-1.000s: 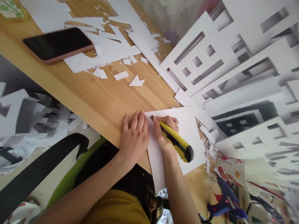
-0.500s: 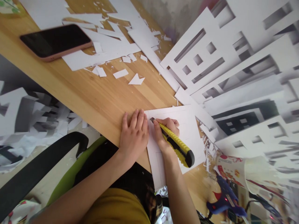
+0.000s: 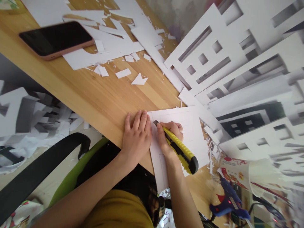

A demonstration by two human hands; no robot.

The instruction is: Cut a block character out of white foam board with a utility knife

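My right hand (image 3: 169, 134) is closed round a yellow and black utility knife (image 3: 181, 147). The knife's blade end points up and left, at the left part of a white board sheet (image 3: 193, 136) with faint pencil lines. My left hand (image 3: 137, 133) lies flat with fingers stretched out, on the wooden table (image 3: 106, 98) along the sheet's left edge. Its fingertips are close to the blade end. The sheet's lower corner hangs past the table's front edge. Whether the blade tip touches the sheet I cannot tell.
A phone (image 3: 57, 39) lies at the upper left beside white offcuts (image 3: 101, 70). Large white cut-out panels (image 3: 204, 60) lean at the right. Lower right are a paper cup (image 3: 235, 172) and a blue glue gun (image 3: 229, 201). A black chair armrest (image 3: 45, 161) stands at the left.
Both hands and the knife stay nearly in the same place on the sheet. The whole view shifts slightly.
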